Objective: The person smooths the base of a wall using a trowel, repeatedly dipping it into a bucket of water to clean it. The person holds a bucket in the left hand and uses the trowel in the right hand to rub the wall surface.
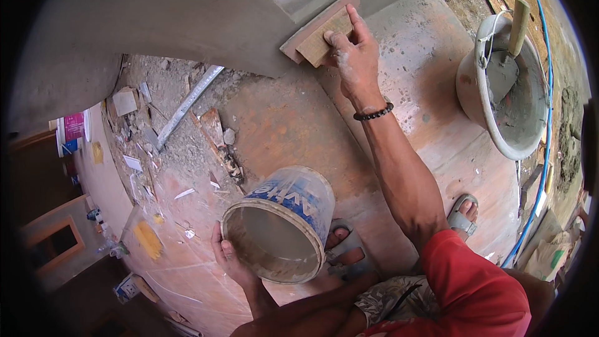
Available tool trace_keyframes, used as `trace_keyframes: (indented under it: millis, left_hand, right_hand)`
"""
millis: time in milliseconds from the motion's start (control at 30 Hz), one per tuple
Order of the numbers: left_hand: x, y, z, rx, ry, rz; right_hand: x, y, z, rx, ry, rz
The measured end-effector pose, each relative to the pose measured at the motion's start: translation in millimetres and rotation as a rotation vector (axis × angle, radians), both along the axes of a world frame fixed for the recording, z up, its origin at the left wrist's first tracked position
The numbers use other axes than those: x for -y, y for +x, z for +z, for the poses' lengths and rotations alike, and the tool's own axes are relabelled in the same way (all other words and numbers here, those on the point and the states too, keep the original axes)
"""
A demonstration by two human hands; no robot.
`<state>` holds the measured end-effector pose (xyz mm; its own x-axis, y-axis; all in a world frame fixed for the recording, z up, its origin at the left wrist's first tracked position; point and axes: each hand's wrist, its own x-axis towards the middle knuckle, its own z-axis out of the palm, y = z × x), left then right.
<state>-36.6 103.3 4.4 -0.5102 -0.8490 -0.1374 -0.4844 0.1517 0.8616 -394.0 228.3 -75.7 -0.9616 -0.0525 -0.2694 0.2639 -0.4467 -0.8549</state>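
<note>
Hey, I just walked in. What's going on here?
Someone is working with both bare hands. The right hand holds a wooden float at the edge of a smooth grey surface. The left hand steadies a bucket by its rim, close to the person's feet. Off to the right, a second, pale tub holds some grey mix and a trowel, which neither hand is touching.

The bucket [312, 190] sits left of the tub [469, 87], float [317, 42] against wall [187, 19].
</note>
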Motion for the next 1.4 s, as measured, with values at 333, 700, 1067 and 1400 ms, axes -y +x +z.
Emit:
trace_keyframes:
  millis: [333, 700, 1067, 1400]
  left_hand:
    - [1.3, 6.5, 2.1, 0.028, 0.003, -0.029]
    - [4.3, 7.4, 0.1, 0.026, 0.017, -0.022]
    - [4.4, 3.3, -1.0, 0.010, -0.009, -0.042]
    - [5.8, 12.6, -2.9, 0.036, 0.013, 0.065]
  right_hand:
    - [36.6, 71.8, -48.3, -0.166, 0.073, 0.054]
    - [60.1, 84.5, -26.5, -0.124, 0.161, 0.337]
    - [-66.1, -60.7, -32.9, 0.023, 0.065, -0.072]
    - [25.2, 77.6, -56.5, 0.060, 0.002, 0.241]
